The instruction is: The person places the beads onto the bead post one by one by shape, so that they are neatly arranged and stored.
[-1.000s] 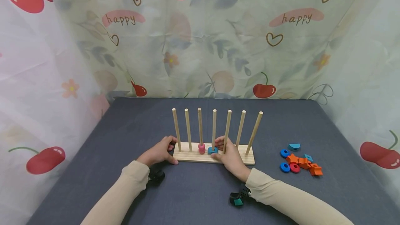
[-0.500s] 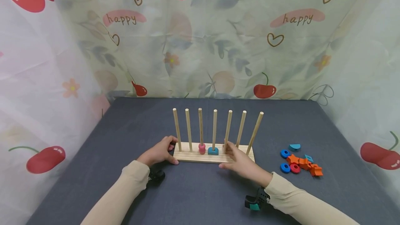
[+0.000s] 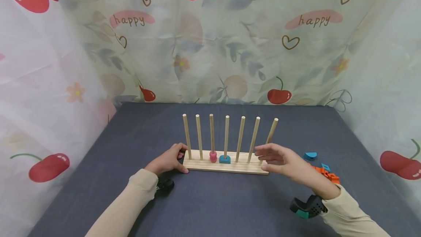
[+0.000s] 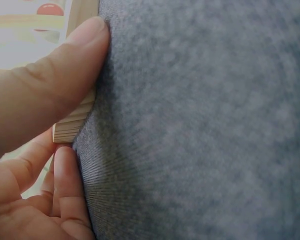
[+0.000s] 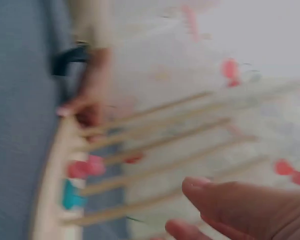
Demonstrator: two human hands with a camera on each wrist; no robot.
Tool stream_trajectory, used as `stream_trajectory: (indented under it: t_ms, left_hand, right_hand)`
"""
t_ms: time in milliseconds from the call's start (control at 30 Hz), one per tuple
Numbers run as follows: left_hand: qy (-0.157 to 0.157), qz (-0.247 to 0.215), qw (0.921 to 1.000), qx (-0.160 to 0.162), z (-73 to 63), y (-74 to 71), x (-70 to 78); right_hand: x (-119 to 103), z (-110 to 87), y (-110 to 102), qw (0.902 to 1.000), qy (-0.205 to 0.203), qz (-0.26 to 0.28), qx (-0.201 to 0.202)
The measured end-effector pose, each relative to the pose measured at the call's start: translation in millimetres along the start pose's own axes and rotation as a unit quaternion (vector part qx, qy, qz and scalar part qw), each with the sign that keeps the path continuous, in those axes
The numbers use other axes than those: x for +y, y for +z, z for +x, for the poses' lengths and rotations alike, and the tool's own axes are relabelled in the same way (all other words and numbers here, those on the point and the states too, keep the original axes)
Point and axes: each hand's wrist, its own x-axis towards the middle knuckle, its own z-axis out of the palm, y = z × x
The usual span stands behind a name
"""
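Now your left hand (image 3: 168,160) grips peg board (image 3: 197,164) on desk (image 3: 210,207), left end; right hand (image 3: 286,162) by right end, fingers loose, empty. Careless sweep could snag rightmost peg (image 3: 271,131), skew board.

board (image 3: 217,166): matt grained wood | pegs (image 3: 226,135): smooth wood | table cover (image 3: 210,204): matt ribbed cloth

There are seven pegs (image 3: 226,134), one wooden base (image 3: 200,164), one pink piece (image 3: 213,157), three blue pieces (image 3: 225,160).
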Motion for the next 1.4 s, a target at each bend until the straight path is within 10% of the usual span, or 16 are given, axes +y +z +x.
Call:
stream_trajectory:
  t_ms: [233, 500, 967, 1400]
  left_hand:
    - [-0.004, 0.0, 1.0, -0.001, 0.6, -0.1, -0.3]
    - [-0.007, -0.004, 0.9999, -0.006, -0.5, -0.6, 0.7]
    - [-0.018, -0.005, 0.9998, -0.003, -2.6, -0.4, 4.0]
    - [-0.01, -0.006, 0.9999, -0.001, -1.7, -0.5, 3.1]
  right_hand:
    - [-13.0, -25.1, -41.8, 0.9915, -0.055, -0.01, 0.118]
    - [22.6, -31.9, -80.3, 0.9759, -0.05, -0.006, 0.212]
    - [94.7, -31.8, -104.4, 0.9641, 0.126, -0.122, 0.199]
    - [125.8, -30.6, -104.8, 0.9605, 0.182, -0.16, 0.136]
